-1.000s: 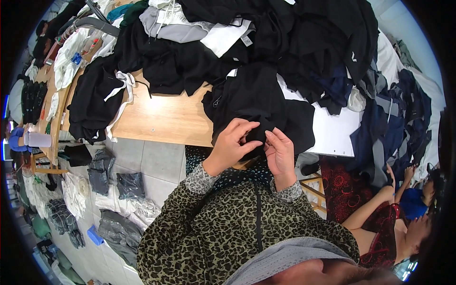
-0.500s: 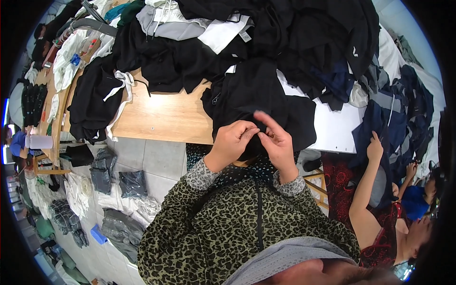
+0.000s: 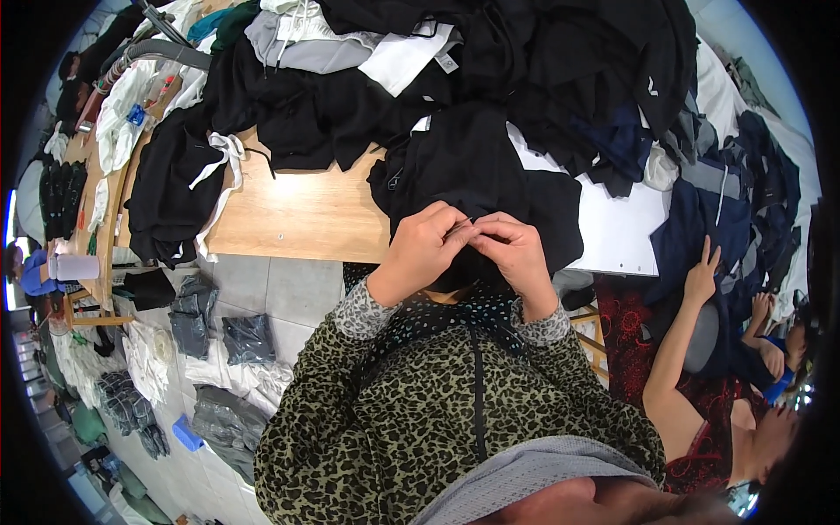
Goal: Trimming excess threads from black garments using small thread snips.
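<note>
Both my hands meet in front of me over a black garment point(image 3: 472, 153) that hangs over the table's near edge. My left hand point(image 3: 426, 248) is closed, its thumb and forefinger pinched together. Fingertip to fingertip with it, my right hand point(image 3: 518, 255) is closed in a pinch too. A small dark sliver shows between the fingertips, too little of it to name. Whether it belongs to the black garment I cannot tell.
A wooden table point(image 3: 297, 206) carries heaped black clothes point(image 3: 569, 61) and a white sheet point(image 3: 617, 232). Another black garment with white ties point(image 3: 171, 184) lies left. On my right a co-worker's hand point(image 3: 700, 278) touches navy clothing point(image 3: 678, 232). Bagged garments point(image 3: 249, 339) lie on the floor.
My right forefinger, raised and blurred before, has bent down into the pinch. Both hands have come closer together at the fingertips. The co-worker's hand has shifted slightly.
</note>
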